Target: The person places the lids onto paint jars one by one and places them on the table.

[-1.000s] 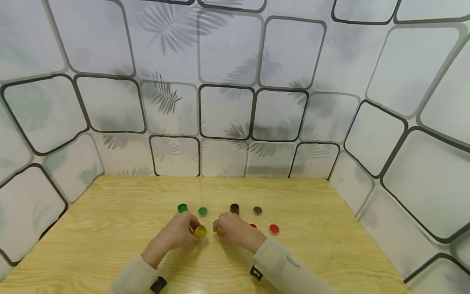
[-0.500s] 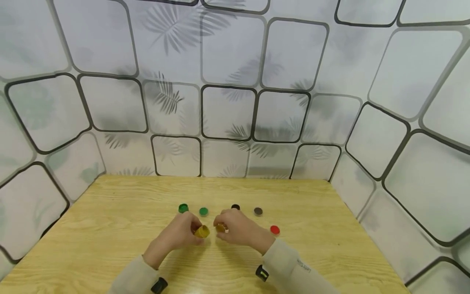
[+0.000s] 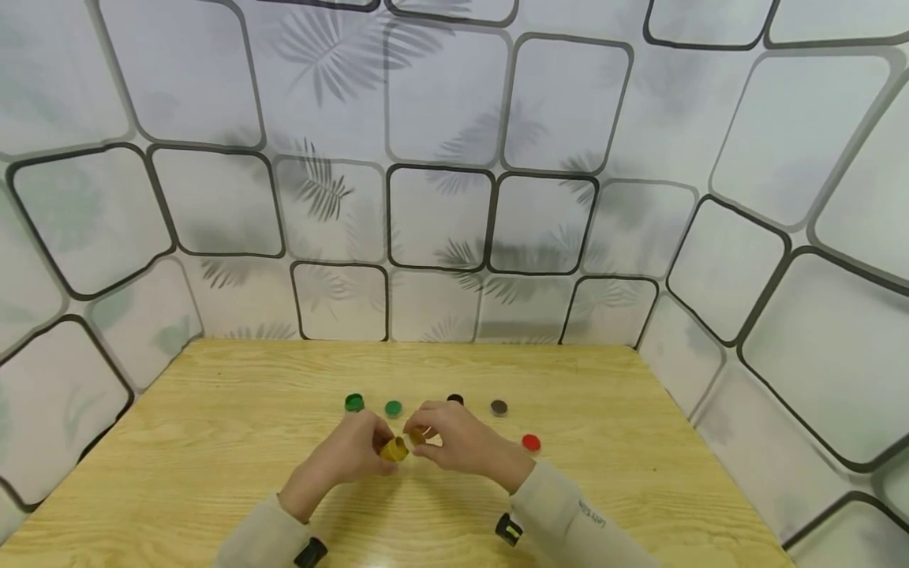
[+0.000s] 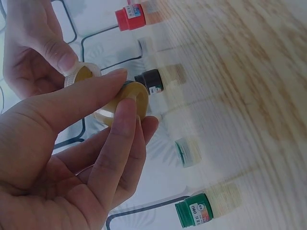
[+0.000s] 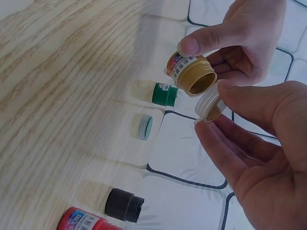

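Observation:
A small jar of ochre-yellow paint (image 5: 189,72) is gripped in my left hand (image 3: 353,448), thumb on one side and fingers on the other. Its uncovered threaded mouth tilts toward my right hand (image 3: 461,443). Between thumb and fingertips, that hand pinches a clear ridged screw lid (image 5: 208,104) with yellow paint inside. In the right wrist view the lid is right at the jar's mouth, its inner side turned partly aside. The left wrist view shows the jar's base (image 4: 139,98) with fingers across it.
On the wooden table (image 3: 227,442) stand an uncovered green jar (image 3: 353,402) and a black jar (image 3: 455,399). A green lid (image 3: 394,409), a dark lid (image 3: 499,408) and a red lid (image 3: 531,443) lie nearby. My right hand hides a red jar (image 4: 131,17) from the head view.
My right hand has turned the yellow lid and brought it left, up to the jar's mouth. The jar in my left hand has shifted slightly right, its mouth turning toward the lid.

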The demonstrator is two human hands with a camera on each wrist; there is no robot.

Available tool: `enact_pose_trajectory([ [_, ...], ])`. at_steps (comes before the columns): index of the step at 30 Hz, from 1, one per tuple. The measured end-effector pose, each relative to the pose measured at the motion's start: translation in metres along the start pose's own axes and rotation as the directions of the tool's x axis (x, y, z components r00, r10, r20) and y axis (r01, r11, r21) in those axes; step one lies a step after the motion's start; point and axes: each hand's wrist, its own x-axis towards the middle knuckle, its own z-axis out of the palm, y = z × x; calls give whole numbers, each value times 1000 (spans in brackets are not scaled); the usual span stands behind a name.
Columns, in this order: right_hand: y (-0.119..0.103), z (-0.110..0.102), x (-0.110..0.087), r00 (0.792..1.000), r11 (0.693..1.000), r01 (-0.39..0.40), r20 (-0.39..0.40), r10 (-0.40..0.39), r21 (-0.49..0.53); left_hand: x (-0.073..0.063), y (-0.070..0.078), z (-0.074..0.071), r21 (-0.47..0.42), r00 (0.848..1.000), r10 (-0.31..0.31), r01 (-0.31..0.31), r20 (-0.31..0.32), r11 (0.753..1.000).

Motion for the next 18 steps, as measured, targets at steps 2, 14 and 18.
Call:
enact_pose_trajectory([
  [2,-1,-1,-1,1000,1000,12,-3,-12,17,1,1,0,-10,1000,4,-4,2,1000],
  [14,-1,-2,0,1000,992,14,20,-17,127,0,5,4,-19,1000,8,-7,15,1000],
  [18,-1,-1,-1,1000,991,19,18,-22,132,0,7,4,-14,1000,25,-25,8,1000],
])
